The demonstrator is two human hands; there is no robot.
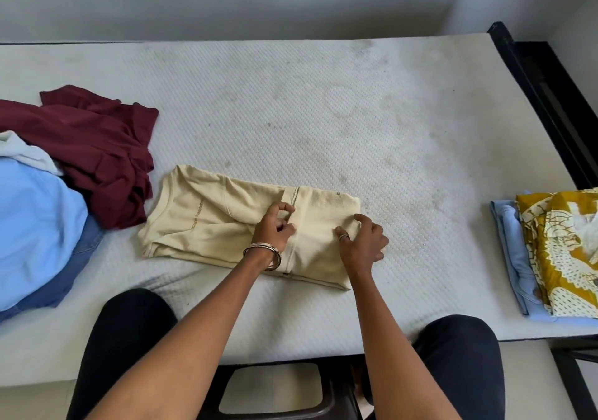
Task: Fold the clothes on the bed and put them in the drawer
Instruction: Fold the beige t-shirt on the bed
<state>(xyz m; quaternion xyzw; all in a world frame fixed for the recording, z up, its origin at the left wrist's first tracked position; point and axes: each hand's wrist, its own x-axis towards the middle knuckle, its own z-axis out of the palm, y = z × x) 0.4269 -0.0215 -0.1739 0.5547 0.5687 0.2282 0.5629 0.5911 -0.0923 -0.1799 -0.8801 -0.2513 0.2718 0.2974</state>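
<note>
Clothes lie heaped well to the left of the left hand: a light blue garment (35, 228) at the frame's edge with a darker blue piece (74, 270) under its near side, a bit of white cloth (24, 151) above it, and a crumpled maroon shirt (94, 151) spread over the far side of the heap, its lower edge just beside the collar end of the cream T-shirt (207, 222). That T-shirt lies flat on the white quilted mattress (323, 112), partly folded into a long band, collar to the left (small printed lettering shows on the chest, too small to read). The left hand (275, 225), with metal bangles (263, 254) at the wrist, sits on the middle of the band, fingers curled and pinching the fabric at a hem that crosses the shirt. Just right of it, with a narrow strip of cloth between them, the right hand (364, 241) rests on the folded-over right end of the shirt, thumb ringed, fingers bent over the cloth's edge; whether it grips or only presses I cannot tell. Both forearms reach out from between dark-trousered knees (129, 332), above a dark stool (275, 390). Well to the right of the right hand, a folded yellow patterned cloth (563, 251) sits on a folded pale blue garment (511, 258) near the mattress edge, by the black bed frame (550, 96).
</note>
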